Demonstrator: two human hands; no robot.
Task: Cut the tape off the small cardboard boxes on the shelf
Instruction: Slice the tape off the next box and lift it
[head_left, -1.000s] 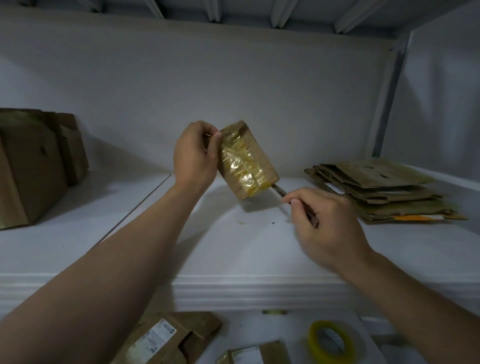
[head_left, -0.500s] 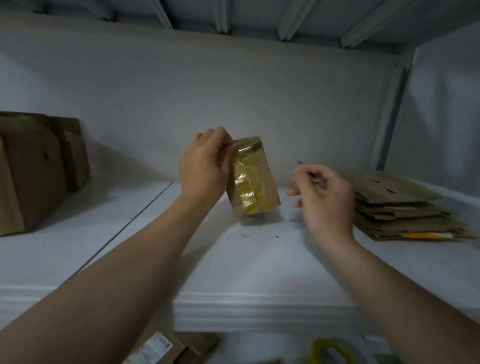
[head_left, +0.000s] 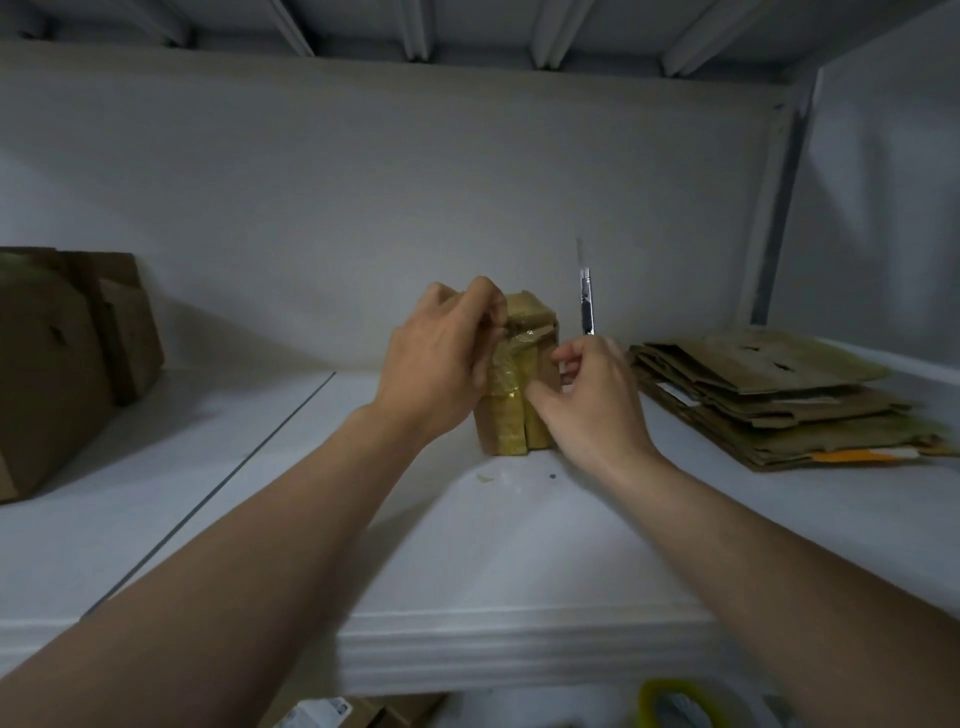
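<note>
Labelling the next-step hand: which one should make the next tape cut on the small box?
Right. The right hand holds the knife, blade pointing up, beside the small box. The left hand grips its top, steadying it on the shelf, so it likely serves as brace.

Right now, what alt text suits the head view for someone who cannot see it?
A left hand grips the top of a small taped cardboard box on a white shelf, while the right hand holds a knife pointing up beside it. Flattened cardboard lies to the right.
</note>
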